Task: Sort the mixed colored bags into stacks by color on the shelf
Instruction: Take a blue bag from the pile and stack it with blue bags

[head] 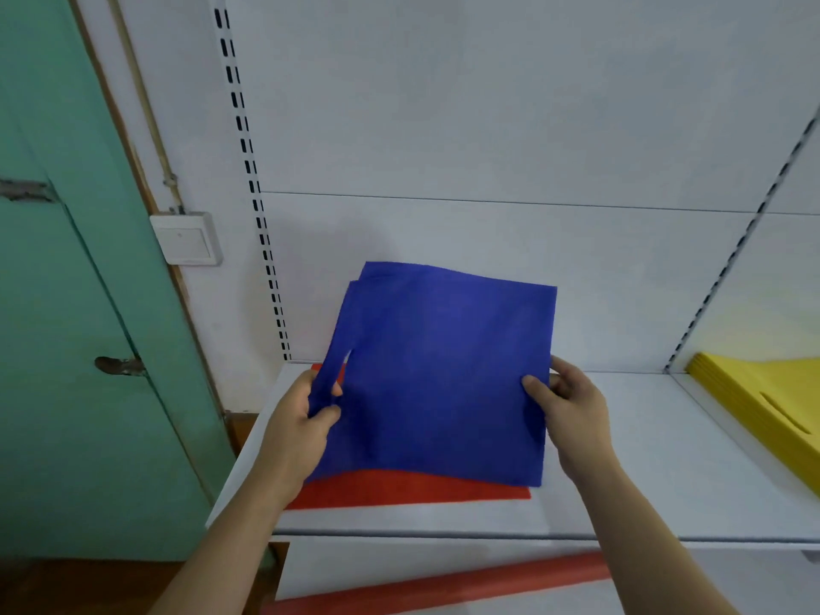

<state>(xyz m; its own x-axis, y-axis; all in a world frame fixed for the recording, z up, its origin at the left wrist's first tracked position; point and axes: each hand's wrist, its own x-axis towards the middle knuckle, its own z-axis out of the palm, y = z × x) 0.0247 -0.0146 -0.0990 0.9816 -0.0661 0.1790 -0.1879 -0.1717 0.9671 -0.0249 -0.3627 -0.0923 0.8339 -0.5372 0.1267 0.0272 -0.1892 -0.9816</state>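
With my left grip (317,403) pinching the blue bag (439,375) by its handle loop and my right grip (561,395) clamping its opposite edge, lifted above the red bag (412,488) on the shelf (665,459), I judge the limp fabric could sag and drag that bag askew.

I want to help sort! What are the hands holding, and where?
Both hold the blue bag: left hand grips its handle strap, right hand pinches its right edge.
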